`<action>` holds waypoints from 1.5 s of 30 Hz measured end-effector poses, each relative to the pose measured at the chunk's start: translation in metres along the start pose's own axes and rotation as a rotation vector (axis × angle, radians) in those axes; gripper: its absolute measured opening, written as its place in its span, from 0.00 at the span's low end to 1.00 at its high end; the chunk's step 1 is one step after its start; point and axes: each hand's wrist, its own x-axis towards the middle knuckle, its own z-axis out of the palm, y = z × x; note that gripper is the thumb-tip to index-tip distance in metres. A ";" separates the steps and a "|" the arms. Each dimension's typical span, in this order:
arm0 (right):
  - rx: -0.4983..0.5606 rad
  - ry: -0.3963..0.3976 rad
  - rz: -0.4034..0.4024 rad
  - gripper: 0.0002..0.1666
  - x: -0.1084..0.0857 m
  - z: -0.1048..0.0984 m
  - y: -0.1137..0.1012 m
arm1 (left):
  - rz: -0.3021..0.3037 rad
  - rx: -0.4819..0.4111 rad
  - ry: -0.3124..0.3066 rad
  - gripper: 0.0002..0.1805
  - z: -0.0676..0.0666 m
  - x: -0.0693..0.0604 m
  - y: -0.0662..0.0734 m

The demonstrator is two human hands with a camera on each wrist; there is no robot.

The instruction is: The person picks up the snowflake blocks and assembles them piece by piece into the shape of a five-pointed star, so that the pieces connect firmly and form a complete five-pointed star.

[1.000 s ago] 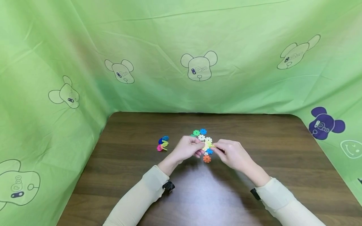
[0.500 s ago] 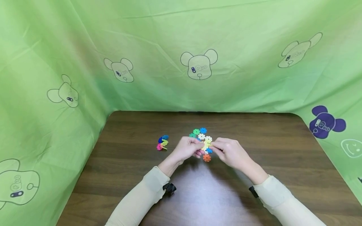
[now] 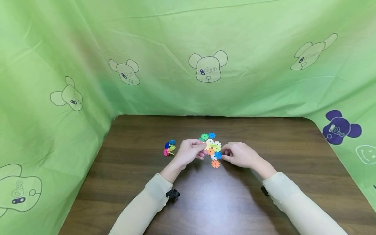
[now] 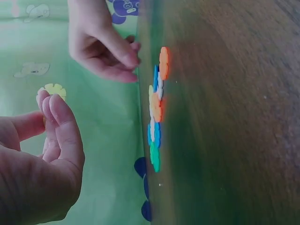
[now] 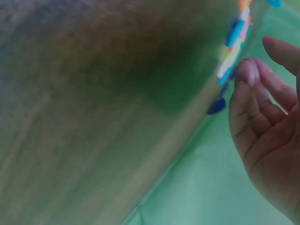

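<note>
My left hand [image 3: 189,152] pinches a pale yellow notched disc [image 4: 56,90] between thumb and fingers, above the table. Beside it lies a loose cluster of notched discs: green [image 3: 204,136], blue [image 3: 211,135], white [image 3: 217,144], yellow and orange ones, with an orange disc [image 3: 215,164] nearest the front. My right hand [image 3: 242,154] is at the cluster's right side, its thumb and fingers apart and bent. The right wrist view shows no disc between the fingers of that hand [image 5: 269,112]. Part of the cluster is hidden behind the left fingertips in the head view.
A small group of discs stands to the left: dark blue, yellow-green and a pink disc [image 3: 166,152], some tilted on edge. The brown wooden table [image 3: 141,182] is bordered by a green curtain [image 3: 164,98] with printed bear heads at the back and sides.
The hands have parted: my left hand has moved slightly left with a pale yellow disc, and my right hand has let go of the yellow piece. An orange disc now shows in the cluster's middle.
</note>
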 end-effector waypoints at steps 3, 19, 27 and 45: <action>-0.030 -0.008 0.042 0.16 0.004 0.008 0.001 | -0.005 0.014 0.024 0.12 -0.002 0.000 -0.001; 0.156 -0.066 0.148 0.18 0.011 0.018 0.007 | -0.036 -0.004 0.051 0.11 -0.006 0.001 -0.005; 0.215 0.007 0.053 0.07 0.002 0.016 0.002 | -0.046 -0.057 0.038 0.10 -0.002 0.005 -0.007; 0.024 0.423 -0.244 0.04 -0.015 0.003 -0.038 | -0.025 -0.072 0.011 0.08 0.017 0.004 -0.007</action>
